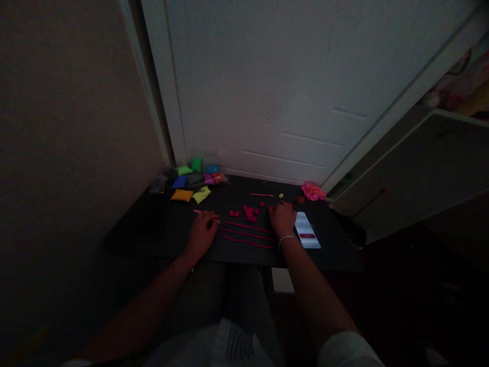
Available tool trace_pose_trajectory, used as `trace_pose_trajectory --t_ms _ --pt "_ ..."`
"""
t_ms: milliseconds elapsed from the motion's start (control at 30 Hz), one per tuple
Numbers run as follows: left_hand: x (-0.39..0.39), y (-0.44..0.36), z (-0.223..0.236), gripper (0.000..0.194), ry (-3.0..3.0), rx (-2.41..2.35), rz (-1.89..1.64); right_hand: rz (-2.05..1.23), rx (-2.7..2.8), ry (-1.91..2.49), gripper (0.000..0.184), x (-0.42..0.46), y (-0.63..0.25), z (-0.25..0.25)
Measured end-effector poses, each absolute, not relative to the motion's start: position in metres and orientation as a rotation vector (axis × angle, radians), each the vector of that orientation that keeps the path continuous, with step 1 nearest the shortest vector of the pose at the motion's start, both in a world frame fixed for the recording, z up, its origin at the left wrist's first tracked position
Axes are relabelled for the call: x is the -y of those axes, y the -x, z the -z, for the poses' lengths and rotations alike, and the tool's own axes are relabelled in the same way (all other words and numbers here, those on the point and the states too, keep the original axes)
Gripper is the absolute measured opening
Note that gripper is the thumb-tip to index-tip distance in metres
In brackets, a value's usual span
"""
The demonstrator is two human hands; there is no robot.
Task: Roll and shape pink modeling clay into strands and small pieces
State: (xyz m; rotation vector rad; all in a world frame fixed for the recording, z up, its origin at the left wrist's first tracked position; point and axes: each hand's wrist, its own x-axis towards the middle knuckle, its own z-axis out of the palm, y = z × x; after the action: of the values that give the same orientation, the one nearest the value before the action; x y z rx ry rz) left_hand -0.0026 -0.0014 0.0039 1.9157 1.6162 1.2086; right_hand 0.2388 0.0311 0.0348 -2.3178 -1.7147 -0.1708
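My left hand rests on a small black table, fingers closed round a thin pink stick that pokes out past them. My right hand, a bracelet at its wrist, lies palm down with fingers curled over small red clay bits at the table's middle right. Between the hands sit several red clay balls, and in front of them three long red clay strips.
Colourful clay packets are piled at the table's back left. A lit phone lies right of my right hand. A pink clay flower, another pink stick and a small green bit sit at the back. A white door stands behind.
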Motion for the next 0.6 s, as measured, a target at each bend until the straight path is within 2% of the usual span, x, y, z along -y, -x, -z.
trace_pose_trajectory --t_ms 300,600 --pt "-0.001 0.004 0.001 0.021 -1.915 -1.623 -1.22 0.04 1.41 2.49 0.037 -0.035 -0.302 -0.056" --pt "-0.001 0.004 -0.002 0.022 -1.914 -1.62 -1.21 0.007 1.164 2.672 0.042 -0.039 -0.354 -0.047"
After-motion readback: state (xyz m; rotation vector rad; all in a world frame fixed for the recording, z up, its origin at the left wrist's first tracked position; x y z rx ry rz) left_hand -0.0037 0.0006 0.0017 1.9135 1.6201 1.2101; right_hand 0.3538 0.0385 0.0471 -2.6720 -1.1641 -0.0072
